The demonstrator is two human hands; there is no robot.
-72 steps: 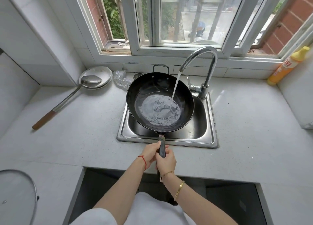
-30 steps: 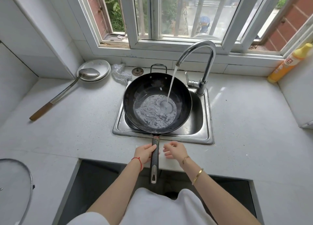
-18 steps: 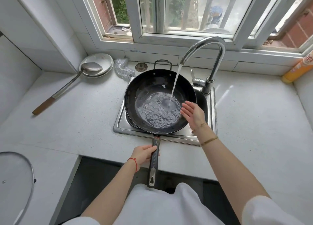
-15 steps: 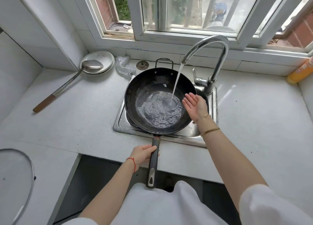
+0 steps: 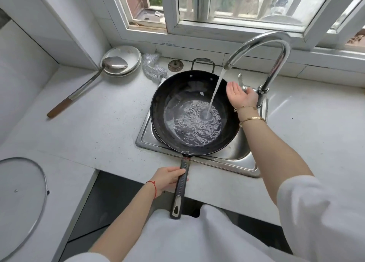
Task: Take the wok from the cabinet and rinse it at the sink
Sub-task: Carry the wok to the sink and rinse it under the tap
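A black wok (image 5: pixel 177 95) rests across the steel sink (image 5: pixel 243 161), its long black handle pointing toward me. Water streams from the curved chrome faucet (image 5: pixel 276 50) into the wok, where a pool ripples. My left hand (image 5: pixel 167 177) grips the handle near the counter's front edge. Over the wok's far right rim my right hand (image 5: pixel 240 94) is held flat with straight fingers, palm up, between the water stream and the faucet base, beside the lever.
A metal ladle (image 5: pixel 87 84) with a wooden grip lies on the counter, its bowl in a white dish (image 5: pixel 126 54). A steel scrubber (image 5: pixel 153 67) and a drain strainer (image 5: pixel 175 65) sit behind the wok. A glass lid (image 5: pixel 19 198) lies at the lower left.
My right hand let go of the handle and moved up and right past the water stream to the faucet base. The left hand kept hold of the handle. More water has pooled in the wok.
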